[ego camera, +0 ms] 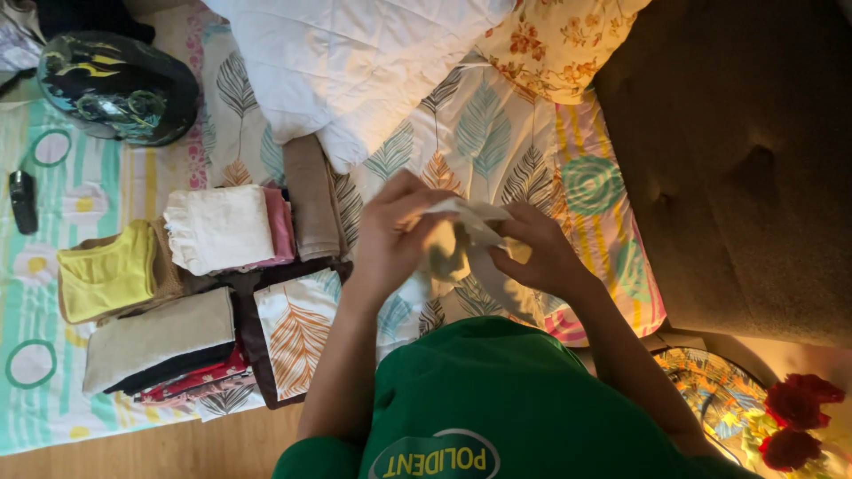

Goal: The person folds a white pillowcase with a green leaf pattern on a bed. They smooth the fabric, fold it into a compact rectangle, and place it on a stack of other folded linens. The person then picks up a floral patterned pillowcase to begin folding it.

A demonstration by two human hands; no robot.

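Both hands are working at frame centre above the leaf-print sheet (497,133). Left hand (390,235) is pinching a small pale cloth (461,232) — right hand (537,253) is gripping its other edge, at 3 o'clock. Folded clothes (191,293) are lying stacked at 9 o'clock — white quilt (355,62) at 12.

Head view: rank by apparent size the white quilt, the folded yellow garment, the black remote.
1. white quilt, largest, though cut off at the top edge.
2. folded yellow garment.
3. black remote, smallest.
All three lie on the bed at a similar depth, so the order looks safe.
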